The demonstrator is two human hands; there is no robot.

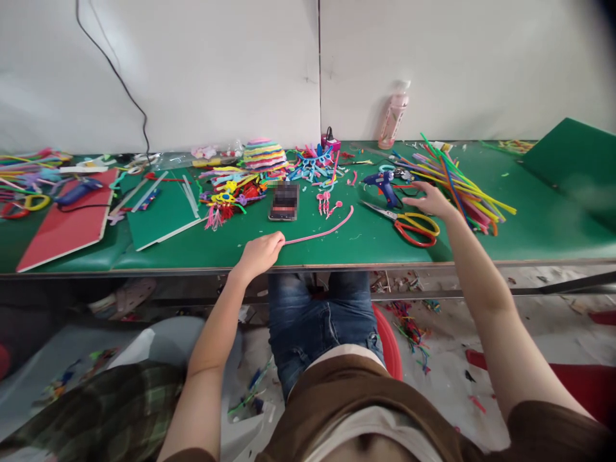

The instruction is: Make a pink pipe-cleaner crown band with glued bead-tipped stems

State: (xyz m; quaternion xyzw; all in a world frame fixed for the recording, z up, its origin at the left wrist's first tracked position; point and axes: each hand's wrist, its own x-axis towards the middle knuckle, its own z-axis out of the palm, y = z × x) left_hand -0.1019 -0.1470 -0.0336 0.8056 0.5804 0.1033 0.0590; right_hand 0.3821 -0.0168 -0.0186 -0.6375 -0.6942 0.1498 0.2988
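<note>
Left hand pinches the left end of the pink pipe cleaner, whose free length curves rightward over the green table near its front edge; a light pinch should keep the fuzz uncrushed. Right hand, fingers parted and apparently holding nothing, is poised beside the blue glue gun and scissors: any grasp there is best made by the handles, skin clear of sharp or possibly hot ends
</note>
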